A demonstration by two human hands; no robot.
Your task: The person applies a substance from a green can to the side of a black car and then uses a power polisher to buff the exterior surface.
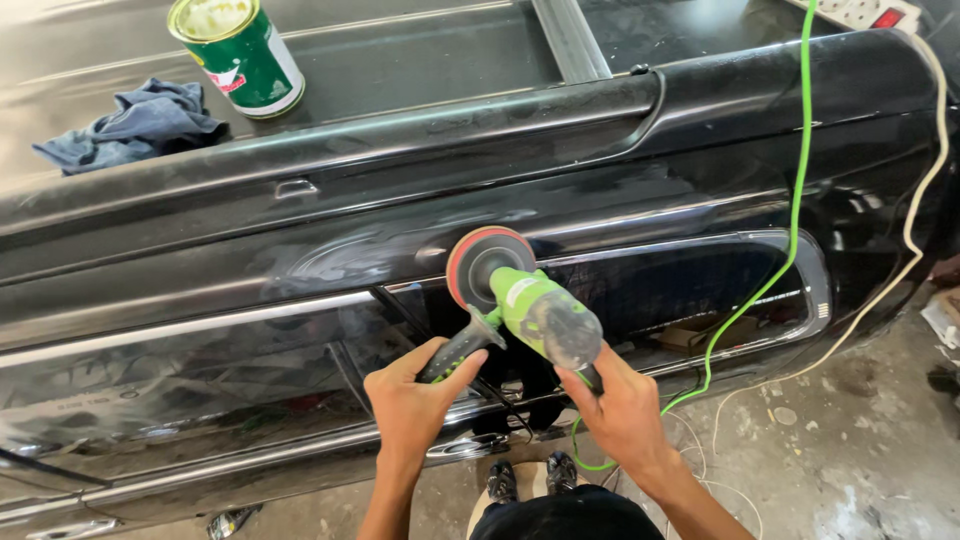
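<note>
A bright green polishing machine (540, 312) with a red-rimmed round pad (482, 262) presses against the side of a black car (250, 270), just above the window line. My left hand (412, 400) grips the machine's dark side handle (455, 350). My right hand (622, 408) holds the rear grip of the machine. A green cord (795, 200) runs from the tool up over the car's roof edge.
On the roof stand a green-and-white tin can (238, 52) and a crumpled blue rag (140, 125). A white power strip (868, 12) lies at the top right, with a white cable (925, 190) hanging down. Stained concrete floor (850, 450) at right; my shoes (530, 478) below.
</note>
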